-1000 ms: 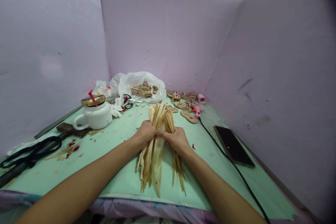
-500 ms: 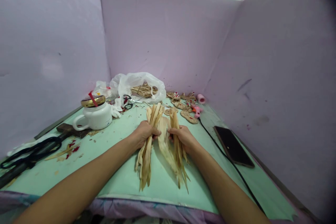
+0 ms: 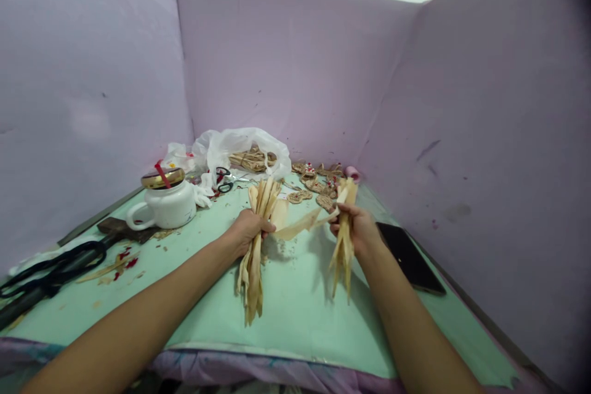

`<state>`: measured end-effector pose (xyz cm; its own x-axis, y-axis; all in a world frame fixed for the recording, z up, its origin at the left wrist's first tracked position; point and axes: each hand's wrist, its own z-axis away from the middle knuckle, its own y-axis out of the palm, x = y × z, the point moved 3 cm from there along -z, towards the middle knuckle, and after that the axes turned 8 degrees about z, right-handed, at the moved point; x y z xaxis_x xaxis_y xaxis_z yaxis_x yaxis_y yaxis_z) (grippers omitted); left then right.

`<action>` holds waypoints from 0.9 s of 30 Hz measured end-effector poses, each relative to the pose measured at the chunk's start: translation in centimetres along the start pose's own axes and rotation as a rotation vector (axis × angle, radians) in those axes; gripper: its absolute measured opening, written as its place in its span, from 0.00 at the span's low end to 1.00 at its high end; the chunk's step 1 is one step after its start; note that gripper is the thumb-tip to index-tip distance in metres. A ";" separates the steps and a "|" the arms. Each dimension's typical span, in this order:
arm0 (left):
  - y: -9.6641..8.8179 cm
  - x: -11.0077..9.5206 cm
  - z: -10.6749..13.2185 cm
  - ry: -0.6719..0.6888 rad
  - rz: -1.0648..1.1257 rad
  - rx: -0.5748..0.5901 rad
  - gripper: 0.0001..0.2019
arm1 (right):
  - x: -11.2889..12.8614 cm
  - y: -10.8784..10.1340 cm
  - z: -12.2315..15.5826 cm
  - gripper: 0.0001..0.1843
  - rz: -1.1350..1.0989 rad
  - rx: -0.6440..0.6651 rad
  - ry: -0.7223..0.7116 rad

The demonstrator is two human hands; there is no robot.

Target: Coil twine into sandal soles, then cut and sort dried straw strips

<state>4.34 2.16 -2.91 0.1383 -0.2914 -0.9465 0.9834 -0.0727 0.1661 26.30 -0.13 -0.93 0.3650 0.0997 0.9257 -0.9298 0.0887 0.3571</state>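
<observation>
My left hand (image 3: 249,231) is closed round a bundle of dried corn husks (image 3: 253,283), pale yellow with ragged lower ends. To the right, my right hand (image 3: 357,229) grips a second, thinner bundle of husks (image 3: 342,258), held upright above the table. A pale husk strip (image 3: 300,226) stretches between the two hands. Beyond them lie several braided coils (image 3: 300,196), some with small red and white decorations.
At left stand a white mug (image 3: 173,206) with a gold lid, a hammer (image 3: 115,228) and dark-handled scissors (image 3: 69,268). Smaller scissors (image 3: 226,180) lie by a white plastic bag (image 3: 217,148) holding more husks. A phone (image 3: 410,258) rests at right. Purple walls (image 3: 295,61) enclose the table.
My right hand has moved right and slightly up with its husk bundle, away from my left hand. The husk between them, which hung down, now spans sideways. My left hand has barely shifted.
</observation>
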 end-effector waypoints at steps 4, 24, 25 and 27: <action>-0.2 0.0 -0.3 -0.006 0.000 0.002 0.08 | 2.2 -1.2 1.3 0.06 -0.255 0.103 -0.035; 0.9 -0.3 1.4 0.043 -0.002 0.031 0.09 | -5.0 4.8 1.5 0.04 0.085 0.124 0.316; 0.9 -0.2 1.4 0.053 -0.004 0.026 0.09 | -5.0 4.9 1.6 0.06 0.111 0.119 0.284; 1.1 -0.2 1.5 0.074 -0.009 0.022 0.09 | -5.1 5.1 1.7 0.09 0.182 0.090 0.221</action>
<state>5.17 0.72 -2.08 0.1389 -0.2197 -0.9656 0.9820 -0.0958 0.1630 19.67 -1.87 -3.61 0.1843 0.3206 0.9291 -0.9777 -0.0372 0.2068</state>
